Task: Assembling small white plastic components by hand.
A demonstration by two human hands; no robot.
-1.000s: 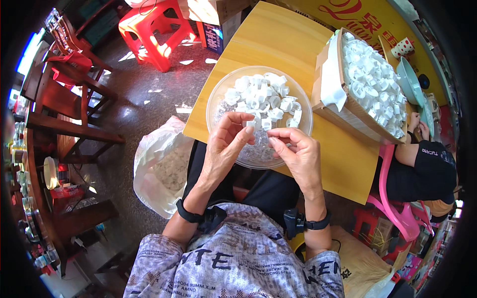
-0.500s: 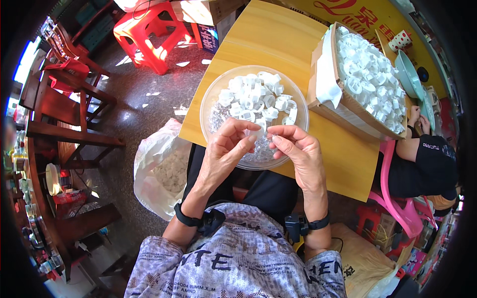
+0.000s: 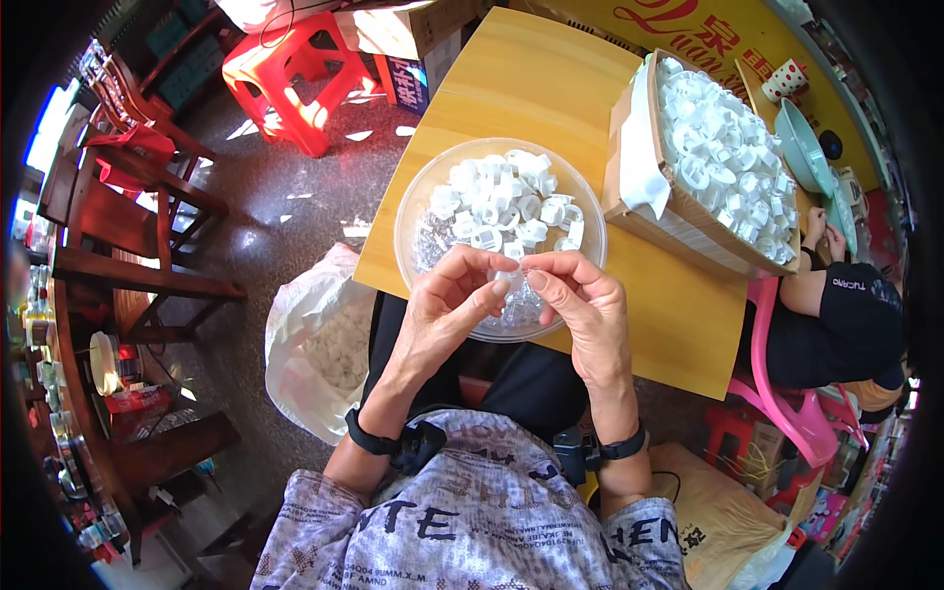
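Above the near part of a round clear plastic tub [image 3: 404, 211], my two hands meet fingertip to fingertip. My left hand [image 3: 454, 300] pinches a small white plastic ring-shaped piece [image 3: 508, 276], mostly covered by the fingers. Closed in a pinch against it is my right hand [image 3: 582, 303]; what its fingers hold is too small and covered to make out. Inside the tub, white plastic ring-shaped pieces [image 3: 497, 192] are heaped at the far side. Small clear plastic bits [image 3: 518, 313] lie at the near side and along the left.
A cardboard box [image 3: 678, 216] heaped with white pieces stands right on the wooden table [image 3: 531, 59]. Left of my legs is a white sack [image 3: 295, 344] of pale material. A red stool [image 3: 295, 88] stands far left. Another person's hands [image 3: 824, 236] are at far right.
My right hand has moved left, closing the small gap, so its fingertips now meet those of my left hand. The view has shifted slightly.
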